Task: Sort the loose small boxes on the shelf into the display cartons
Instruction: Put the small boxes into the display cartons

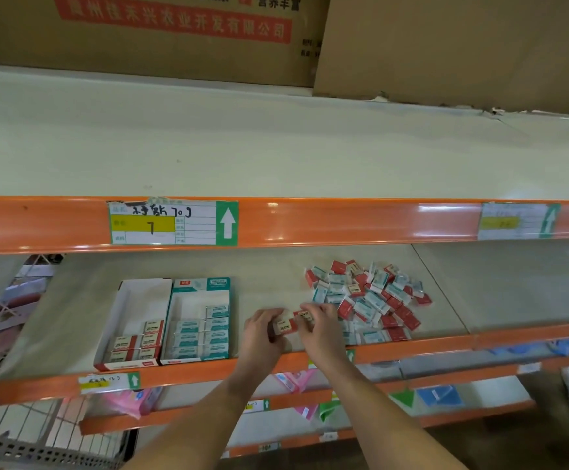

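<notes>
A heap of loose small boxes, red-and-white and teal-and-white, lies on the shelf's right part. My left hand grips red-and-white boxes just left of the heap. My right hand pinches another red-and-white box beside them. On the left stand two display cartons side by side: a white-and-red carton with several red-and-white boxes at its front, and a teal carton with several teal boxes in rows.
An orange shelf rail with price tags runs overhead, with big cardboard cartons on the upper shelf. Another orange rail edges the working shelf. Lower shelves hold pink and blue packets. A wire basket is at the bottom left.
</notes>
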The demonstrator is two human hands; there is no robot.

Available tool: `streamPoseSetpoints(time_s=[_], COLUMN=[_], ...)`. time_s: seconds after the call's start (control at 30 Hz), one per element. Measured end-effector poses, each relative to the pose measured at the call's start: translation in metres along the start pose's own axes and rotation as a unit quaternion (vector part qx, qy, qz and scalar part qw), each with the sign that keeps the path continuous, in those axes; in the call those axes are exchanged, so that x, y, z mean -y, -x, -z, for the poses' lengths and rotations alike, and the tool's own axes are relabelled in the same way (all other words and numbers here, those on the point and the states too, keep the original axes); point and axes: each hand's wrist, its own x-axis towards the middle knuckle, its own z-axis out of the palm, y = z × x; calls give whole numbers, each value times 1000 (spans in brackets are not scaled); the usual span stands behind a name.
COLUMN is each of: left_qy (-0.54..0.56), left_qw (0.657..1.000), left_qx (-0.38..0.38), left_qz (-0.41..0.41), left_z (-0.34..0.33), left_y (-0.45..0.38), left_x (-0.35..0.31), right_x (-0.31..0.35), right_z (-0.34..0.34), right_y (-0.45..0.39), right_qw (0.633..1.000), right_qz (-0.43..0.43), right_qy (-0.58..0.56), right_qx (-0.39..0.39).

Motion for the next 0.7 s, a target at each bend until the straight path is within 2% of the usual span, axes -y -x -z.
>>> streamPoseSetpoints(time_s=[0.23,0.3,0.43,0.7], left_qy=[-58,-84,-149,-239], left_qw=[998,996,988,965], left_qx=[9,11,19,47], left_qz=[-14,-24,-36,-95], left_z=[-1,0,6,21], left_y=[-2,-4,-12,-16], left_x=[-5,-5,-6,-14], right_x=[0,-3,-3,-2], right_z=[1,3,11,10], right_y=[-4,-3,-1,-3], right_qw=[988,986,997,995], right_qz=[64,91,39,32], right_qy=[141,133,55,91], right_qx=[11,31,40,31])
